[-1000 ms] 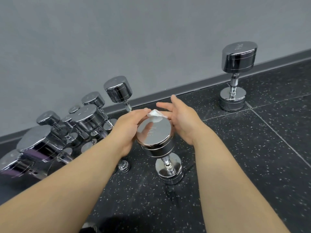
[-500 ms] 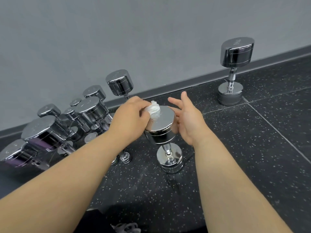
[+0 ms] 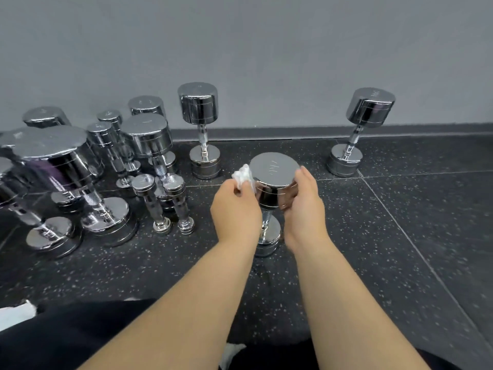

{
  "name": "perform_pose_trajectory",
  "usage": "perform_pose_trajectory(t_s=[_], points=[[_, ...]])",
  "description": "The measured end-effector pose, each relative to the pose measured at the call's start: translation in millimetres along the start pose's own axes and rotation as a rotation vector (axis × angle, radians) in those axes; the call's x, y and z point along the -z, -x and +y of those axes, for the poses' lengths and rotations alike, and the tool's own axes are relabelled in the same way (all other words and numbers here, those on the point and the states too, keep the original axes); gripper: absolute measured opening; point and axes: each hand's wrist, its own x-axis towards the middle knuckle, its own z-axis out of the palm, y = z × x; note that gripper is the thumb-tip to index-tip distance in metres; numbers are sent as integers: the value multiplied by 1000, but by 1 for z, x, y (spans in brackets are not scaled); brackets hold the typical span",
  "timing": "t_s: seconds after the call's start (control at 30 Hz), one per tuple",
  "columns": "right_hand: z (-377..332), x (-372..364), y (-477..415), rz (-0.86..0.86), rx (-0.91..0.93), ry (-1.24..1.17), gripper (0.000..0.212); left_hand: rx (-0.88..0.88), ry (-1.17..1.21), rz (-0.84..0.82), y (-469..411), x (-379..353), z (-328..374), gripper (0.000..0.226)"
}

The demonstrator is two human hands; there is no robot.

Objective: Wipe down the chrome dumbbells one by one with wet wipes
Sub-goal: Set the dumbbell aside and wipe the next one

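Observation:
A chrome dumbbell (image 3: pixel 273 169) stands upright on end on the black speckled floor, right in front of me. My left hand (image 3: pixel 234 206) grips a crumpled white wet wipe (image 3: pixel 243 176) and holds it against the left side of the dumbbell's top head. On the head's right side, my right hand (image 3: pixel 302 206) curls round the chrome, fingers wrapped to the front. The dumbbell's shaft and lower head show between my wrists.
Several chrome dumbbells (image 3: pixel 149 140) of mixed sizes stand clustered at the left, one (image 3: pixel 198 108) near the grey wall. Another upright dumbbell (image 3: pixel 369 108) stands apart at the right. A white object (image 3: pixel 16 313) lies at the lower left beside my dark clothing.
My left hand has slid the wipe from the top face down to the left side of the head. My right hand has closed onto the head's right side. My view has tilted.

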Motion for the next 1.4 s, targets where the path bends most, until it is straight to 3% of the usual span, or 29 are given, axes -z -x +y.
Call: perform_pose_trajectory(t_s=[0.17, 0.27, 0.33, 0.43, 0.6, 0.73, 0.97, 1.1, 1.27, 1.4], points=[[0, -13, -9, 130, 12, 32, 35, 282, 198, -213, -31, -4, 5, 31], [1, -15, -12, 118, 40, 77, 33, 352, 283, -284, -29, -5, -3, 35], [3, -11, -13, 100, 62, 122, 37, 483, 330, -329, -29, -7, -10, 30], [5, -7, -15, 101, 79, 142, 26, 644, 474, -449, -42, -7, -6, 29], [8, 3, -15, 85, 80, 161, 23, 596, 624, -579, -62, -5, 0, 27], [8, 5, -13, 62, 38, 138, 19, 579, 719, -555, -52, 0, -5, 34], [-1, 4, 0, -8, 27, 189, 12, 476, 418, -605, -9, 18, -20, 23], [-14, -5, -2, -35, 17, 353, 44, 495, 463, -556, -7, 17, -13, 18], [-41, 6, -13, -85, -113, 415, 22, 411, 423, -591, -1, 0, -12, 21], [-59, 33, -25, -56, -191, 363, 5, 105, 47, -642, -7, -24, -11, 21]])
